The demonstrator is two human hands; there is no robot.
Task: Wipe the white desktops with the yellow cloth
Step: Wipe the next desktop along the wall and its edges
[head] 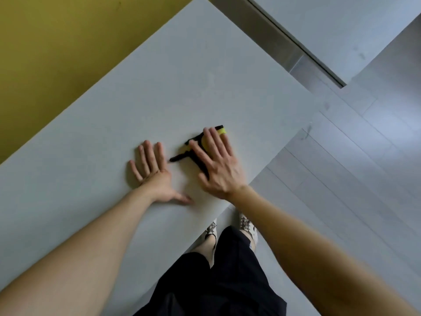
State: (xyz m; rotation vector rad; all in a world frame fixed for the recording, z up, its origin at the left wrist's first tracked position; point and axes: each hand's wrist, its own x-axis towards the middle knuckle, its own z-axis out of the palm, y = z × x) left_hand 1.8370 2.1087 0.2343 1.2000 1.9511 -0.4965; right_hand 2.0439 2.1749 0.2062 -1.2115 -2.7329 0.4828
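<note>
Office-like room, white desktop point(173, 87), second desk point(337, 21) beyond, grey plank floor point(355, 179), mustard-yellow surface point(57, 53) alongside

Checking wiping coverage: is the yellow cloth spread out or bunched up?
Bunched: the yellow cloth barely shows beyond the right hand pressing it; exact folds, cannot tell.

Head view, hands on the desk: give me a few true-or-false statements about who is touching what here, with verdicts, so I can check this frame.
1. The right hand lies flat, fingers straight, on the yellow cloth. True.
2. The left hand grips the cloth as well. False: it rests flat on the bare white desktop, beside the cloth.
3. The cloth is plain yellow all over. False: black parts show around and under the right hand's fingers.
4. The person stands at the desktop's edge, with shoes on the grey floor. True.
</note>
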